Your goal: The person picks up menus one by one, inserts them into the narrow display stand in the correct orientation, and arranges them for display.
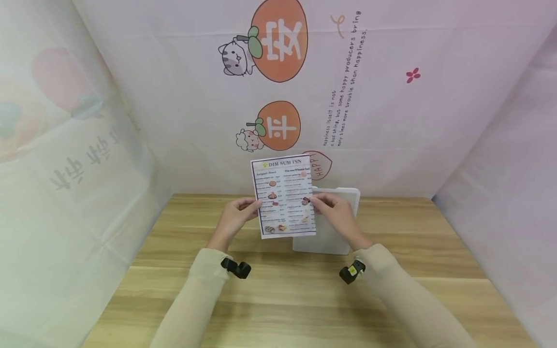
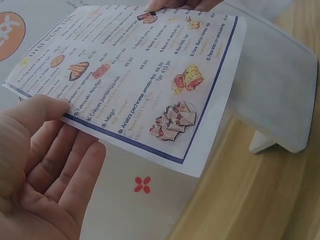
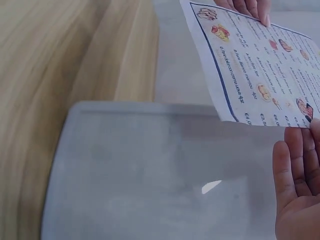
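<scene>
1. Both forearms, beige sleeves, enter from bottom of head view; black wrist cams strapped near each cuff.
2. Left hand (image 1: 235,216): grips left edge of menu sheet (image 1: 284,195) approx mid-height. Left wrist view shows thumb on top of printed face, fingers (image 2: 75,175) straight and loose under the sheet.
3. Right hand (image 1: 337,212): pinches right edge of same sheet, approx mid-height. Right wrist view shows fingers (image 3: 292,170) straight, close together behind paper; thumb contact not clearly seen there.
4. Menu sheet: held upright off the table, printed side toward wearer, slight tilt. Header reads "DIM SUM INN"; two cols of text w/ small food pics, dark blue border.
5. White stand (image 1: 337,227): frosted plastic panel, sits on table (image 1: 174,270) directly behind and to right of sheet, partly covered by it. Leans back; foot visible in left wrist view.
6. Table: light wood grain.
7. Backdrop (image 1: 391,121): pale cloth on three sides, orange fruit prints w/ cartoon animals, line of English text.
</scene>
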The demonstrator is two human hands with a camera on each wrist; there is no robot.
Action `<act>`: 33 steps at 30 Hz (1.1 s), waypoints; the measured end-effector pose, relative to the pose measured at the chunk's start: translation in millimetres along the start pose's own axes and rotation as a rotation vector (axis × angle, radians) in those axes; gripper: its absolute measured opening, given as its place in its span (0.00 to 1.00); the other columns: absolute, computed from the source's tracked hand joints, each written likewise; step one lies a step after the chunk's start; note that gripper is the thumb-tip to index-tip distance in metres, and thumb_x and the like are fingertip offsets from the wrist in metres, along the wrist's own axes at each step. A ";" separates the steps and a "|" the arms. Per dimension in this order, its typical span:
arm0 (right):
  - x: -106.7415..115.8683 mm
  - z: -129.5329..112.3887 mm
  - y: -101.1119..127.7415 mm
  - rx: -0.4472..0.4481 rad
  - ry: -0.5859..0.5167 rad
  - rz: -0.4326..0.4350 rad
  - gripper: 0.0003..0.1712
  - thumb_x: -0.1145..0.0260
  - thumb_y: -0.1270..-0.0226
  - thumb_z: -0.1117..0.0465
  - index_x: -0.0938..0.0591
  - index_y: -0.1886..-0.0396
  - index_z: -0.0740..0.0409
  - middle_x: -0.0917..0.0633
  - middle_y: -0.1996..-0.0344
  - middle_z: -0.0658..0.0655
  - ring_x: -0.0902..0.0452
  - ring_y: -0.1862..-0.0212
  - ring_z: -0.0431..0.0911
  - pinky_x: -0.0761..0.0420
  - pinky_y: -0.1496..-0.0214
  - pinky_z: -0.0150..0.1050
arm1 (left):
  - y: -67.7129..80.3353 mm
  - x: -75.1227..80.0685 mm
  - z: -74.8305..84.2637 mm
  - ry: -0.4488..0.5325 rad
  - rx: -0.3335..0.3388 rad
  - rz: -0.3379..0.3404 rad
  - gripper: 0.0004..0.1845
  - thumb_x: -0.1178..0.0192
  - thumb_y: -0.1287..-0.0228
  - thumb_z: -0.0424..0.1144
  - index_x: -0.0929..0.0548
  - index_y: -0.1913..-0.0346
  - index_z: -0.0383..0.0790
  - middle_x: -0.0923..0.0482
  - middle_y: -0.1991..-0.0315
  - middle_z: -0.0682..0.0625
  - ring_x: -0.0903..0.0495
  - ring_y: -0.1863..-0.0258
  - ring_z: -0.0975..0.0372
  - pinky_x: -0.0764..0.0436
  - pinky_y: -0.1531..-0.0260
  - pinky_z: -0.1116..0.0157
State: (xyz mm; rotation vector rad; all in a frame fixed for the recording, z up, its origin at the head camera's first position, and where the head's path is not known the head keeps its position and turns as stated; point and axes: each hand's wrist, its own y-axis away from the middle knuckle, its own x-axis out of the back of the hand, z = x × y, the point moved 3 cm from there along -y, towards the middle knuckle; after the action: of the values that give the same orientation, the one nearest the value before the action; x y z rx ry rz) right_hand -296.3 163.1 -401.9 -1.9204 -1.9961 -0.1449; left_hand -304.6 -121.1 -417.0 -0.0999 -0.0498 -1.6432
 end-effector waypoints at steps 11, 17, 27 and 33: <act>28.0 -11.0 -9.2 0.034 0.029 0.046 0.24 0.34 0.28 0.45 0.15 0.50 0.63 0.14 0.56 0.60 0.17 0.56 0.52 0.16 0.49 0.45 | -8.9 -19.0 29.6 -0.004 -0.063 -0.065 0.17 0.33 0.32 0.47 0.14 0.52 0.36 0.16 0.55 0.43 0.15 0.55 0.54 0.18 0.47 0.59; 41.9 -15.4 -9.6 0.013 0.056 0.057 0.28 0.36 0.30 0.40 0.16 0.50 0.60 0.15 0.54 0.58 0.19 0.54 0.51 0.19 0.46 0.48 | -16.1 -27.9 36.5 -0.032 -0.058 -0.090 0.19 0.33 0.34 0.51 0.13 0.51 0.40 0.17 0.52 0.46 0.16 0.53 0.56 0.18 0.50 0.65; 65.2 -27.0 -12.5 0.067 0.131 0.108 0.27 0.38 0.27 0.40 0.17 0.50 0.61 0.15 0.53 0.58 0.20 0.54 0.48 0.19 0.48 0.41 | -27.9 -44.1 62.0 -0.091 -0.111 -0.114 0.19 0.33 0.34 0.54 0.13 0.52 0.43 0.15 0.55 0.49 0.16 0.54 0.57 0.18 0.50 0.64; 79.0 -31.2 -14.5 0.069 0.125 0.136 0.28 0.40 0.26 0.41 0.18 0.48 0.62 0.16 0.52 0.59 0.20 0.53 0.48 0.21 0.47 0.39 | -34.5 -56.8 77.7 -0.109 -0.131 -0.136 0.18 0.35 0.33 0.53 0.13 0.50 0.43 0.16 0.53 0.51 0.16 0.53 0.59 0.18 0.48 0.62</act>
State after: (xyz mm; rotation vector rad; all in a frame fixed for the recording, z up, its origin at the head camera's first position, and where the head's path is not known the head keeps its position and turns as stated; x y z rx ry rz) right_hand -305.1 226.7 -344.4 -1.9459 -1.7616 -0.1545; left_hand -332.2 -54.9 -344.1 -0.2921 -0.0325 -1.7757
